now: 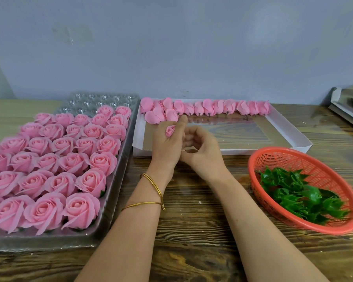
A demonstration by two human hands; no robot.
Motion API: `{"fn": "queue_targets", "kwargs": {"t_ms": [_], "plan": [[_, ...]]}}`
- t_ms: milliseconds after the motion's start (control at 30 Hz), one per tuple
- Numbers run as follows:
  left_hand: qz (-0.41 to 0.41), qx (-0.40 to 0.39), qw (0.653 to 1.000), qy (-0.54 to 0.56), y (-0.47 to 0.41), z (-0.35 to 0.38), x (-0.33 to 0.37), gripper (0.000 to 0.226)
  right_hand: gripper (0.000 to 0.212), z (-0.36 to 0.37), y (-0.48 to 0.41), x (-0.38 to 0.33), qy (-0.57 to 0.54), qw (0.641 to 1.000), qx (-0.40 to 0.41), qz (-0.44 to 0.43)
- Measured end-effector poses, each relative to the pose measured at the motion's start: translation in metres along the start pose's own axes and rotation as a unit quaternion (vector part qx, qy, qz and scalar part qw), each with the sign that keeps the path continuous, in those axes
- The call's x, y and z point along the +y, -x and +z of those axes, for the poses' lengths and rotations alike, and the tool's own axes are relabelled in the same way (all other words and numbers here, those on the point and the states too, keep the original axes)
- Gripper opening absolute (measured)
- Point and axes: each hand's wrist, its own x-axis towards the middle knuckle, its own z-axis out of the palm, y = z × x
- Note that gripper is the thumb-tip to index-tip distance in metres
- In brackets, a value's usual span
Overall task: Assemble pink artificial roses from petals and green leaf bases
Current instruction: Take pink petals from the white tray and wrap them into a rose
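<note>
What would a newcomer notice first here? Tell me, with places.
A mass of finished pink roses fills the clear tray on the left. Next come the red basket of green leaf bases on the right and, in the middle, the left hand holding a small pink bud before the white box with its row of petal bundles.

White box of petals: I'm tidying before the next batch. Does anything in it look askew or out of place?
Mostly tidy: the petal bundles stand in one row along the far wall of the white box. At the left end a few bunch up in a second row. Nothing looks spilled.
</note>
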Motion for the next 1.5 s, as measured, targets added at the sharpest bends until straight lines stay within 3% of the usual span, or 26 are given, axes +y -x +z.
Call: {"fn": "queue_targets", "kwargs": {"t_ms": [267, 400, 667, 900, 1167, 1400, 1500], "plan": [[-0.013, -0.043, 0.998, 0.031, 0.001, 0.001, -0.001, 0.029, 0.037, 0.001, 0.0, 0.001, 0.023, 1.0, 0.004, -0.017], [0.004, -0.065, 0.998, 0.018, 0.0, -0.003, -0.004, 0.04, 0.035, -0.003, -0.001, -0.001, -0.002, 1.0, -0.012, -0.007], [0.015, -0.081, 0.996, -0.014, -0.001, -0.006, -0.005, 0.035, 0.027, -0.007, 0.004, -0.004, -0.035, 0.998, -0.056, 0.025], [-0.011, -0.049, 0.999, 0.004, -0.002, -0.003, -0.005, 0.043, 0.045, -0.002, 0.003, -0.005, -0.015, 0.999, -0.034, 0.004], [-0.008, -0.064, 0.998, 0.019, 0.0, -0.003, -0.002, 0.027, 0.032, -0.001, 0.0, 0.002, 0.023, 1.0, 0.002, -0.005], [-0.001, -0.076, 0.997, 0.016, 0.002, -0.007, 0.0, 0.04, 0.029, -0.006, 0.0, 0.0, -0.031, 0.998, -0.045, 0.012], [-0.015, -0.066, 0.998, 0.005, 0.002, -0.008, 0.002, 0.027, 0.031, -0.006, 0.002, -0.001, -0.064, 0.995, -0.069, 0.022]]}}
